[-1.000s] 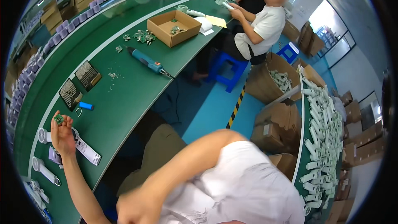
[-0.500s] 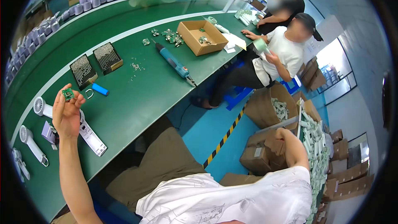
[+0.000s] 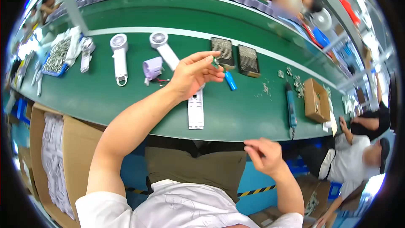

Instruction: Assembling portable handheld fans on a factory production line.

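Note:
In my left hand (image 3: 196, 76), raised over the bench, a small green circuit board (image 3: 215, 62) is pinched between thumb and fingers. Just below that hand lies a long white handle casing (image 3: 195, 112), its upper end partly covered by the hand. A blue cylindrical battery (image 3: 230, 81) rests right of the fingertips. My right hand (image 3: 265, 156) is in front of the bench edge, thumb and index tips together; anything between them is too small to see. Left of my left hand are a white handheld fan (image 3: 166, 52) and a lavender cylindrical housing (image 3: 152, 68) with wires.
Two black trays of small metal parts (image 3: 222, 50) (image 3: 249, 61) stand behind the battery. Rightward lie loose screws (image 3: 265, 89), a teal electric screwdriver (image 3: 291, 107) and a cardboard box (image 3: 312, 101). Another handheld fan (image 3: 120, 61) is at left. A co-worker (image 3: 352, 160) sits at right.
My view has swung left, bringing the bench in front of me. My left hand still holds the circuit board; my right hand has come forward near the bench edge.

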Action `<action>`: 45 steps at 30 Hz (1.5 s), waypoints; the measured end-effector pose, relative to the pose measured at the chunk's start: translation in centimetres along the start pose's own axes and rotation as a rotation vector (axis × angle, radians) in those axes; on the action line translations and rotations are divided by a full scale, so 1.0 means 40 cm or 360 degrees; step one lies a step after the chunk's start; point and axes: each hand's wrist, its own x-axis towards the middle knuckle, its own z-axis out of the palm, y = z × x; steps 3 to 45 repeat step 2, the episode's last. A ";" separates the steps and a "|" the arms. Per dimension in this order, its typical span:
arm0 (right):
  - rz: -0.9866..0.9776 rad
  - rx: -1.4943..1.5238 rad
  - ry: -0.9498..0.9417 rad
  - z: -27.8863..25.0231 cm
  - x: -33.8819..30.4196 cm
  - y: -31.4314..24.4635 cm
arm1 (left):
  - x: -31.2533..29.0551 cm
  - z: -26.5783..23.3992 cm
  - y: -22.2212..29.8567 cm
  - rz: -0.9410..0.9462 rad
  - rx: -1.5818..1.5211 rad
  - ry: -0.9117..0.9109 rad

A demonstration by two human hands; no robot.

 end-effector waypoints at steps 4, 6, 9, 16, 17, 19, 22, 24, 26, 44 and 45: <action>-0.0347 -0.0047 0.0168 0.020 0.147 0.001 | -0.024 -0.019 0.020 0.0041 -0.0133 0.0077; -0.0347 -0.0047 0.0168 0.020 0.147 0.001 | -0.024 -0.019 0.020 0.0041 -0.0133 0.0077; -0.0347 -0.0047 0.0168 0.020 0.147 0.001 | -0.024 -0.019 0.020 0.0041 -0.0133 0.0077; -0.0347 -0.0047 0.0168 0.020 0.147 0.001 | -0.024 -0.019 0.020 0.0041 -0.0133 0.0077; -0.0347 -0.0047 0.0168 0.020 0.147 0.001 | -0.024 -0.019 0.020 0.0041 -0.0133 0.0077; -0.0347 -0.0047 0.0168 0.020 0.147 0.001 | -0.024 -0.019 0.020 0.0041 -0.0133 0.0077; -0.0347 -0.0047 0.0168 0.020 0.147 0.001 | -0.024 -0.019 0.020 0.0041 -0.0133 0.0077; -0.0347 -0.0047 0.0168 0.020 0.147 0.001 | -0.024 -0.019 0.020 0.0041 -0.0133 0.0077; -0.0347 -0.0047 0.0168 0.020 0.147 0.001 | -0.024 -0.019 0.020 0.0041 -0.0133 0.0077; -0.0347 -0.0047 0.0168 0.020 0.147 0.001 | -0.024 -0.019 0.020 0.0041 -0.0133 0.0077; -0.0347 -0.0047 0.0168 0.020 0.147 0.001 | -0.024 -0.019 0.020 0.0041 -0.0133 0.0077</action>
